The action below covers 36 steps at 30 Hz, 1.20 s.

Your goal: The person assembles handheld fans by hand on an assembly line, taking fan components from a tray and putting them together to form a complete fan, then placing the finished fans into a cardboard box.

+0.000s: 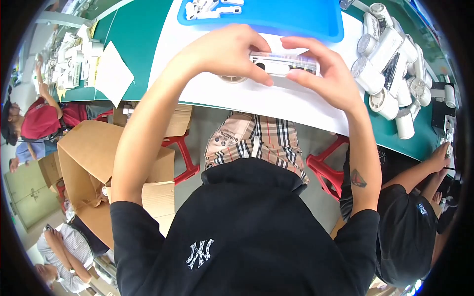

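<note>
Over the white sheet on the table, both my hands hold a small oblong device [285,66] lying sideways between them. It has a clear, shiny upper side, with white and dark parts showing. My left hand [224,49] grips the left end, fingers behind and thumb in front. My right hand [330,69] closes round the right end in the same way, its thumb along the near edge. Fingers hide both ends of the device. Below my left hand, partly covered by it, is a round white part [233,79] on the sheet.
A blue tray [296,24] with several small white parts [212,10] stands beyond my hands. White cylindrical devices [387,69] are heaped on the right of the green table [131,29]; more lie far left beside a paper sheet [113,74]. Cardboard boxes [94,148], red stools [185,163] and co-workers surround me.
</note>
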Tool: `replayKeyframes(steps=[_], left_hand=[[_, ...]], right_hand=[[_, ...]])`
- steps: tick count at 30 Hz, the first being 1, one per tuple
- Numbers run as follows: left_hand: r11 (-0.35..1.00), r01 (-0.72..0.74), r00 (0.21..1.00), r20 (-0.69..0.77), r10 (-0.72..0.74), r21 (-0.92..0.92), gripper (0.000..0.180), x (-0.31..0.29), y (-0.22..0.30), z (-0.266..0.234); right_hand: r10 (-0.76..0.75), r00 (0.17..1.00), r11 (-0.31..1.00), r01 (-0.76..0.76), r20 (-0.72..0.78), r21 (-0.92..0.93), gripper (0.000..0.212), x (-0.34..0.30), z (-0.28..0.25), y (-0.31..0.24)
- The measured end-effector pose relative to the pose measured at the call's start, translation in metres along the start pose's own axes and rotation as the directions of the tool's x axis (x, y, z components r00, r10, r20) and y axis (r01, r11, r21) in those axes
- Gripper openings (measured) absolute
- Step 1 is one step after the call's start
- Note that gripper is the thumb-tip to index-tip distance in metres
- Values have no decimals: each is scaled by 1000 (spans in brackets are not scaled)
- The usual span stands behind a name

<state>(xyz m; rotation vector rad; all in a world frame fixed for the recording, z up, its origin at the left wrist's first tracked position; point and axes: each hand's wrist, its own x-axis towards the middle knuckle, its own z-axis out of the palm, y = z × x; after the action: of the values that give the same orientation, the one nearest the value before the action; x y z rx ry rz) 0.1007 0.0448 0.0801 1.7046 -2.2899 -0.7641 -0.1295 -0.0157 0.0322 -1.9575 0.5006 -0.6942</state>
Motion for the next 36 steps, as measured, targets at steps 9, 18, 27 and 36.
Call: replayKeyframes(steps=[9,18,27,36], left_hand=[[960,-149,988,10,156,-235,54,-30,22,-15],[626,-368,780,-595,-195,-688,48,-14,34,58],[904,-244,700,-708,-87,-352,56,-28,5,50],[953,-302,719,-657,228,1,49,-14,-9,105]], right_hand=[[-4,997,937,31,-80,348,54,-13,1,-34],[86,994,967,-99,-66,-233,67,3,10,-96],[-41,981,753,155,190,-639,56,-12,-6,-42],[-233,965,540,234,123,-808,41,-23,13,-24]])
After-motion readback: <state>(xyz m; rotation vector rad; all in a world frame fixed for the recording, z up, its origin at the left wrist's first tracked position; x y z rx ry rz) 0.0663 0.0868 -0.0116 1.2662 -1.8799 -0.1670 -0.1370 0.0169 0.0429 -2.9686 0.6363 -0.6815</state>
